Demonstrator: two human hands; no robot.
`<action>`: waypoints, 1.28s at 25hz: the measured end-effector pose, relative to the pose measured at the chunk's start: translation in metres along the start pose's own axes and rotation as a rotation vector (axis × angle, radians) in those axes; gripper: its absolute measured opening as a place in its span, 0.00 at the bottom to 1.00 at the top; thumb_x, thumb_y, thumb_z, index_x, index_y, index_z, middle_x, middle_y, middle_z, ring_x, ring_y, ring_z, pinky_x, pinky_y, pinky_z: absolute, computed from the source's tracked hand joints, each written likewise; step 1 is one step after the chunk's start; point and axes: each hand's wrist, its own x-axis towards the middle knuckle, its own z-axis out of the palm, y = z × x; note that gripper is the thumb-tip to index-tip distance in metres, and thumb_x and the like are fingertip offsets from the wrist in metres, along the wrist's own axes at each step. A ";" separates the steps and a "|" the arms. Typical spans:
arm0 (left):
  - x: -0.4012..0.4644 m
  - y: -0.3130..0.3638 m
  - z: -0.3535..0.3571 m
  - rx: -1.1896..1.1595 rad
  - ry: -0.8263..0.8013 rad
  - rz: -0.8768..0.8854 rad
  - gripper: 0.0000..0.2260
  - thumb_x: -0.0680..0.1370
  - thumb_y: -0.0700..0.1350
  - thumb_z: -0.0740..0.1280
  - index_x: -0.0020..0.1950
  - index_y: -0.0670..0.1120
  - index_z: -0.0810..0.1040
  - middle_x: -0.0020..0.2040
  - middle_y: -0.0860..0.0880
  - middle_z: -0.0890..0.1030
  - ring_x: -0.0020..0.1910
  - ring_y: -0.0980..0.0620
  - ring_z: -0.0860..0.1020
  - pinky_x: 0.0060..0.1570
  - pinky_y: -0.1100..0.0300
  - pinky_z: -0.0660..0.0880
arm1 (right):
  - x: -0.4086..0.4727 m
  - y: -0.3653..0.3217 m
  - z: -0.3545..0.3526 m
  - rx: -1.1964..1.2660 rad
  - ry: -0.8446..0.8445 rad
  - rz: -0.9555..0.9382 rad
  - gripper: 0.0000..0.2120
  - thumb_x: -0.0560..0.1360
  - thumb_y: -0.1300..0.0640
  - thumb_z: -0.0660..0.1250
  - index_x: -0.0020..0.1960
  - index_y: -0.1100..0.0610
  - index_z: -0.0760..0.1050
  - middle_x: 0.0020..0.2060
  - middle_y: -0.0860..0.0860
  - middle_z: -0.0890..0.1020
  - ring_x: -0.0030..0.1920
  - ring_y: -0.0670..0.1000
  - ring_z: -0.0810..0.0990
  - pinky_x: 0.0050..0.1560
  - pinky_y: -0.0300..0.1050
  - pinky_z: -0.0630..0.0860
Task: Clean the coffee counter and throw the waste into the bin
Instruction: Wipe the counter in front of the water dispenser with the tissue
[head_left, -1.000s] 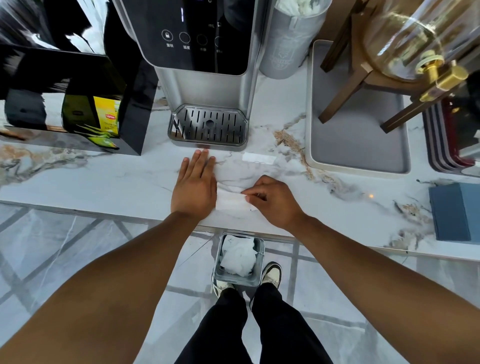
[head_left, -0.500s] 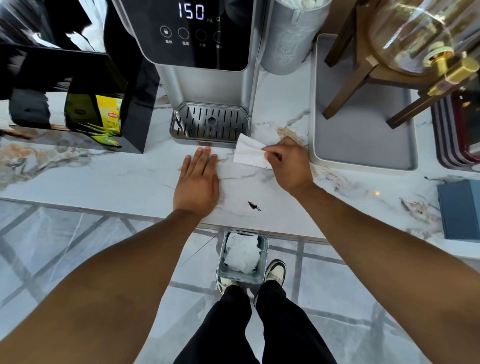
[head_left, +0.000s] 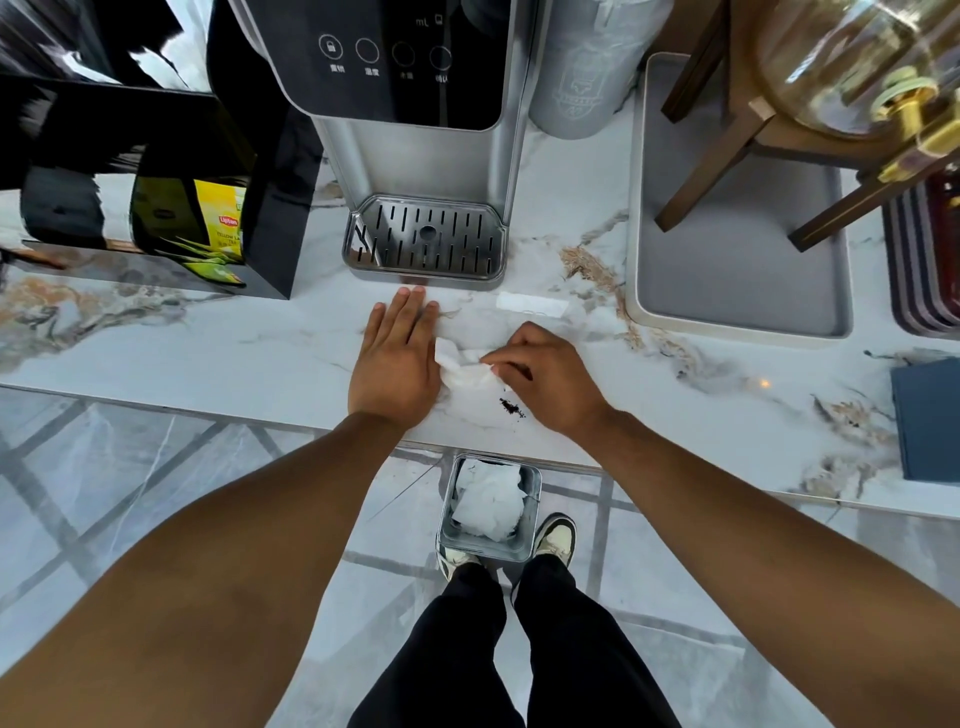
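The person's right hand is curling over a crumpled white tissue, pinching it between thumb and fingertips and pressing it down onto the marble coffee counter. The fingers are bending in close, so the grip is closing on the paper rather than lying loose. The left hand is lying flat and spread on the counter just beside the tissue, palm down, fingers straight and together, holding nothing; its inner edge is touching the tissue's left side.

A small dark patch of coffee grounds is sitting on the counter just below the tissue, next to the heel of the right hand, near the counter's front edge. A folded white napkin is lying flat further back, between the right hand and the grey tray.

Behind the hands, the water dispenser is standing with its slotted drip tray facing the person, the left fingertips nearly reaching its front lip. A black box showing Lipton tea packets is standing to the left. On the floor, directly below the counter edge and by the person's shoes, a small square metal bin is sitting open, with crumpled white paper inside
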 end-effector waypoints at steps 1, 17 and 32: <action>0.000 0.000 0.000 -0.003 0.006 -0.002 0.24 0.80 0.45 0.52 0.75 0.40 0.65 0.79 0.41 0.62 0.79 0.43 0.56 0.78 0.45 0.52 | -0.009 0.001 0.000 0.007 -0.025 -0.016 0.08 0.76 0.64 0.70 0.54 0.59 0.84 0.43 0.54 0.78 0.39 0.47 0.76 0.45 0.34 0.70; 0.001 0.001 0.003 -0.016 0.050 -0.021 0.24 0.81 0.49 0.49 0.74 0.41 0.68 0.77 0.42 0.65 0.78 0.44 0.59 0.78 0.46 0.52 | -0.002 0.009 -0.008 -0.040 0.101 0.089 0.07 0.76 0.64 0.70 0.52 0.58 0.84 0.42 0.49 0.76 0.41 0.44 0.73 0.48 0.31 0.67; 0.001 0.000 0.005 -0.003 0.051 -0.023 0.23 0.81 0.47 0.50 0.74 0.41 0.67 0.77 0.42 0.64 0.78 0.43 0.59 0.78 0.46 0.53 | -0.115 -0.003 0.013 0.080 0.021 0.136 0.07 0.76 0.62 0.71 0.52 0.55 0.85 0.41 0.48 0.77 0.34 0.41 0.74 0.41 0.28 0.67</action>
